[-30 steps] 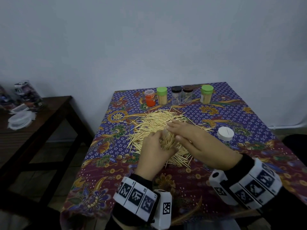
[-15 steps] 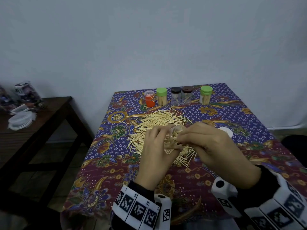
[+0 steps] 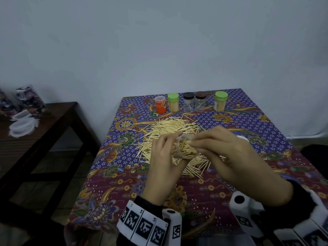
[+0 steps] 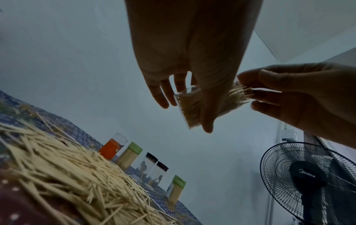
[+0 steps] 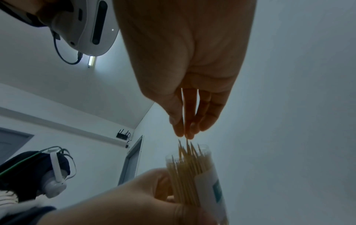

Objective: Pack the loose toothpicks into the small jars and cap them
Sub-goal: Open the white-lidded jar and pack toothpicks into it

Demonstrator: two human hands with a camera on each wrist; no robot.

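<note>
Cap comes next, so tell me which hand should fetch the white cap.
Right. The left hand grips the packed jar, while the right hand only pinches toothpick tips at its mouth, and the white cap lies just beyond the right hand.

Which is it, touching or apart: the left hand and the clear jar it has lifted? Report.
Touching. The left wrist view shows the left hand with its thumb across the clear jar and fingers behind it.

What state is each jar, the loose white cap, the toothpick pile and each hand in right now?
Clear plastic jar: uncapped, nearly full, tilted, gripped by left hand.
Right hand: fingertips pinching toothpick tips at jar's mouth.
Two green-capped jars: capped, full.
Two dark-capped jars: capped, nearly empty.
Orange jar: upright; contents unclear.
White cap: loose on table.
Toothpick pile: loose, unpacked.
</note>
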